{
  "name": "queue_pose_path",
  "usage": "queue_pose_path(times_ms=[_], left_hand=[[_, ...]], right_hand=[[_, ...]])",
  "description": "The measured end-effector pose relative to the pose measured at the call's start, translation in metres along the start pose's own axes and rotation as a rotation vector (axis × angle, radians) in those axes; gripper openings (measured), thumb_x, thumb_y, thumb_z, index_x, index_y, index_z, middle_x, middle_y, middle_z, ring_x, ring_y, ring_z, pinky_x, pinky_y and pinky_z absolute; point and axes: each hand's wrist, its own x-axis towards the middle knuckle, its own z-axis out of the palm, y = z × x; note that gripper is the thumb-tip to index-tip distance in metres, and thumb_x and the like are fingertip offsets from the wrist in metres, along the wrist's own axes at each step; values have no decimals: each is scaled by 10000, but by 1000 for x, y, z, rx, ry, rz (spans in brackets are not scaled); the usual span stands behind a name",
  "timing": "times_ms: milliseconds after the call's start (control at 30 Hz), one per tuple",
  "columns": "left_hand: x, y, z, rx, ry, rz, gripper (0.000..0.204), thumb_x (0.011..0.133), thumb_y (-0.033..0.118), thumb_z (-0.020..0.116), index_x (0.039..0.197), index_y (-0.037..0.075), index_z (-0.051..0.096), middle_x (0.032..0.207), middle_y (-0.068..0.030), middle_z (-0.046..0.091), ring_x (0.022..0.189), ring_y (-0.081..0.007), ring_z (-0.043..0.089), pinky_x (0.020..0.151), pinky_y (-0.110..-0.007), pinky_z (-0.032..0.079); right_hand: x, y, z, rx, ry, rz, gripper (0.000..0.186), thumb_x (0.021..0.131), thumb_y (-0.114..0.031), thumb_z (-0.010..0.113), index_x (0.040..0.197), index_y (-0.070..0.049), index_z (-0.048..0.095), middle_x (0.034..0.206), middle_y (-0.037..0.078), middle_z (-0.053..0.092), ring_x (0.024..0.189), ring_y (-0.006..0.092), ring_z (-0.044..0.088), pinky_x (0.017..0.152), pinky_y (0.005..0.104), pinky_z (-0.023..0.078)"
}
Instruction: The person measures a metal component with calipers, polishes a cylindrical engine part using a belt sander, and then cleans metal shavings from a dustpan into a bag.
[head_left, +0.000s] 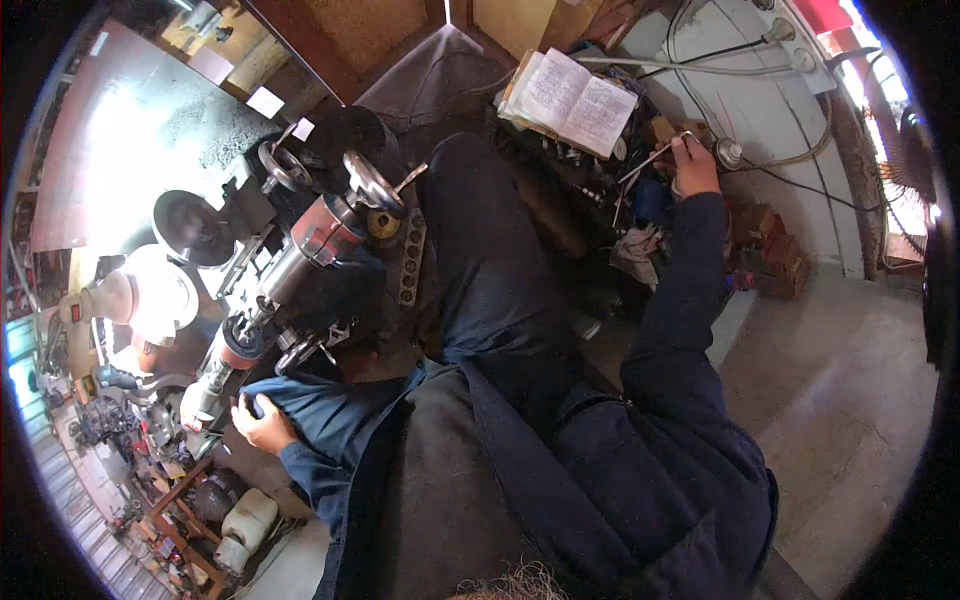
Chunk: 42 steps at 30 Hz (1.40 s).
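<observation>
My right hand is closed round a thin metal rod at the upper right, above a cluttered stand of small tools. My left hand is by my left knee, at the lower end of a lathe-like machine. Its thumb and fingers are apart, and I see nothing held in them. The machine has a red-banded metal body, with a shiny handwheel at its upper end and a second handwheel beside it. A smaller crank wheel sits between the body and my left leg.
An open handwritten notebook lies on the stand. Below it hang a crumpled rag and a blue item. Boxes stand on the floor at right. A round lamp glows at left, near a canister and shelves of parts.
</observation>
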Motion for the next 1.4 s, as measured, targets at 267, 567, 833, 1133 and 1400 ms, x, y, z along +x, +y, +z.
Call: queue_pose_path(times_ms=[267, 567, 833, 1133, 1400], left_hand=[[5, 103, -26, -561, 214, 112, 206, 842, -18, 671, 1041, -2, 725, 1266, -133, 686, 1143, -285, 644, 1004, -391, 489], [37, 182, -105, -1070, 75, 329, 267, 862, 30, 713, 1127, 24, 681, 1105, -123, 707, 1060, -264, 678, 918, -366, 538], [43, 132, -102, -1545, -245, 455, 126, 852, -8, 725, 977, 12, 726, 1057, -115, 701, 983, -250, 677, 869, -360, 535], [177, -42, -78, -1641, 229, -48, 188, 924, 89, 679, 1094, 9, 662, 1049, -81, 717, 932, -136, 671, 817, -300, 521], [260, -63, 5, -906, 375, -125, 677, 724, 305, 895, 1222, -48, 602, 1098, -237, 693, 1071, -355, 666, 951, -416, 507]], right_hand=[[-32, -150, 42, 472, -283, -87, 287, 1071, -258, 496, 1111, 10, 589, 1003, 115, 669, 884, 230, 698, 780, 367, 592], [-150, -263, 213, 121, -927, -255, 318, 1084, -303, 475, 1076, -19, 617, 706, 8, 539, 612, 45, 464, 547, 231, 400], [-242, -328, 323, -164, -1428, -404, 268, 1062, -205, 520, 1143, 18, 645, 851, 68, 644, 785, 119, 552, 732, 303, 470], [-243, -409, 352, -154, -1131, -663, 246, 1019, -138, 551, 1199, -4, 651, 893, 39, 647, 786, 98, 543, 722, 264, 449], [-257, -469, 408, -249, -1023, -867, 202, 988, -77, 565, 1180, -22, 598, 822, 33, 611, 731, 92, 539, 671, 253, 443]])
